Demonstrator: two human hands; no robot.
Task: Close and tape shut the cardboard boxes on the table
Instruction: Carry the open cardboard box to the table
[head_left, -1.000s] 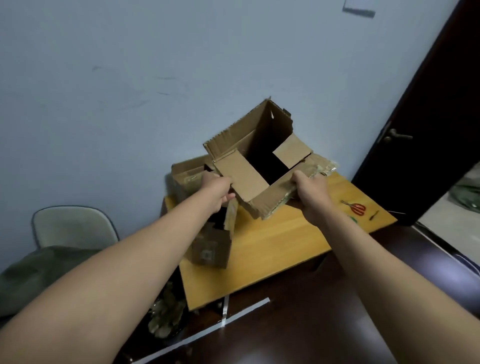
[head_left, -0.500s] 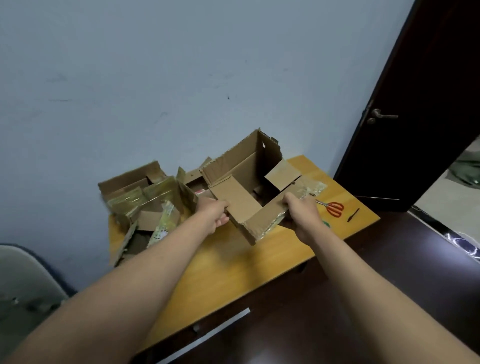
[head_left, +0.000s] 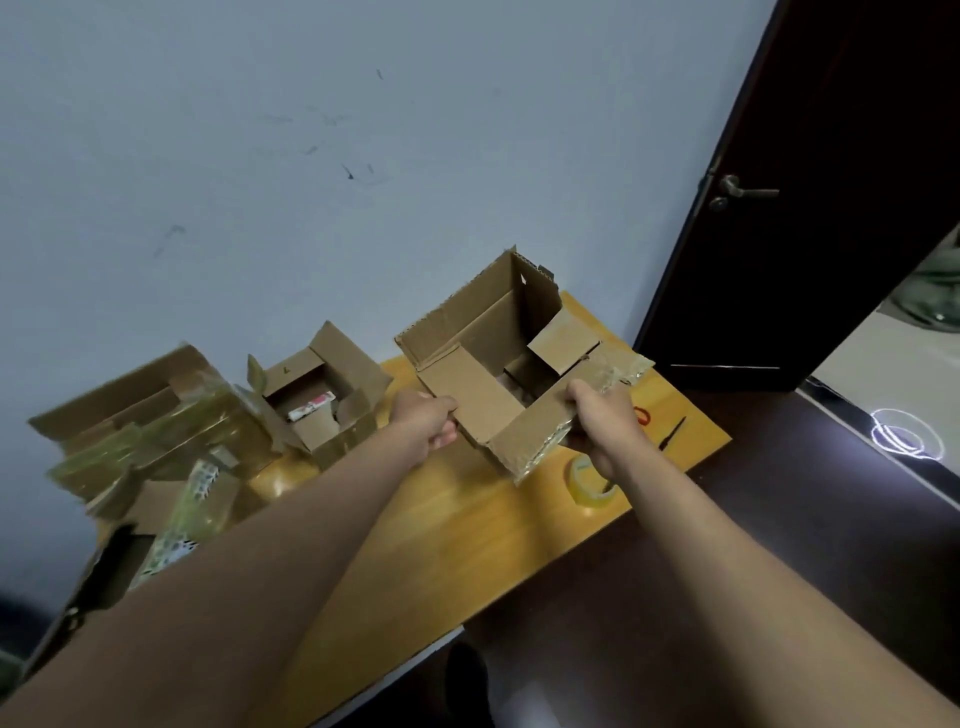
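Open box (head_left: 498, 374) lowered toward table (head_left: 415, 530); left hand (head_left: 423, 421), right hand (head_left: 605, 415) grip flaps.

Matt brown corrugated cardboard box (head_left: 498, 410) with glossy old tape — on a smooth, slightly shiny wooden table (head_left: 415, 530).

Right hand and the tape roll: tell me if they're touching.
Cannot tell. In the head view the right hand grips the open box, and its wrist overlaps the tape roll on the table below; no contact or gap shows.

Held box (head_left: 498, 374) lowered toward table (head_left: 415, 530) (tape roll (head_left: 589, 480) revealed).
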